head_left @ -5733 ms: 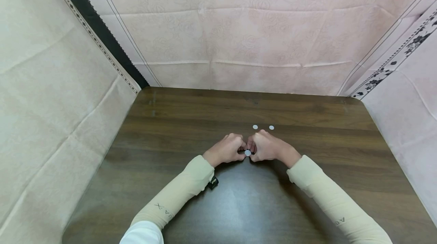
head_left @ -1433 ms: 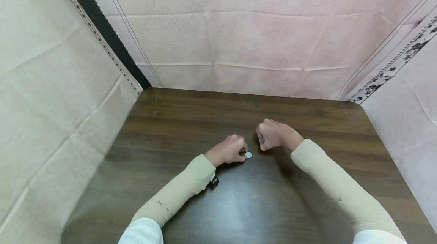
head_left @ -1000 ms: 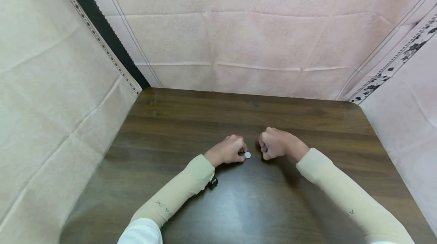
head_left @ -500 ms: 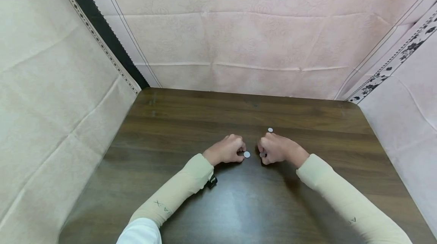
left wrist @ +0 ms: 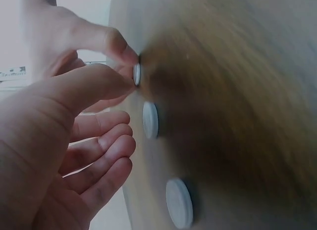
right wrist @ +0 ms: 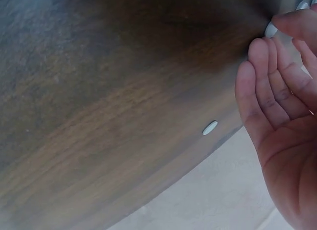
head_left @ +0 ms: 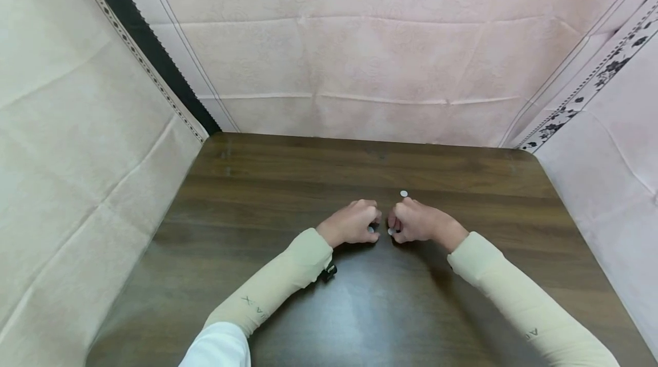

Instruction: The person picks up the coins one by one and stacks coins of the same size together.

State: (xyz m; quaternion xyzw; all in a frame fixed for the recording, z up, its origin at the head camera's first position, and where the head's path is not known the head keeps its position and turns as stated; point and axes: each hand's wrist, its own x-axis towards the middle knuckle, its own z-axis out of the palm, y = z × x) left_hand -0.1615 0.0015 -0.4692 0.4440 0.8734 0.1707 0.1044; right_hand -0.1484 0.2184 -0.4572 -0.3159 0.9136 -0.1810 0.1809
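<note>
My right hand (head_left: 418, 221) pinches a small white round disc (head_left: 390, 232) between thumb and fingertips, near the wooden tabletop. Just to its left, my left hand (head_left: 354, 222) has bent fingers with the thumb apart. A second white disc (head_left: 371, 230) shows in that gap, partly covered in the head view. From the left wrist, two discs lie beside the left fingers, a middle one (left wrist: 150, 120) and a nearer one (left wrist: 179, 203). The pinched disc (left wrist: 137, 74) appears close to the left thumb tip. A further disc (head_left: 404, 193) lies beyond the right knuckles.
The brown wooden table (head_left: 288, 173) has rounded far corners. Pale cloth hangs behind (head_left: 390, 59) it and at both sides. A small black device (head_left: 328, 271) sits at the left wrist, below the sleeve cuff.
The right hand has come toward me and leftward with its disc, uncovering the far disc. The left hand has shifted right, over the disc that was beside its thumb.
</note>
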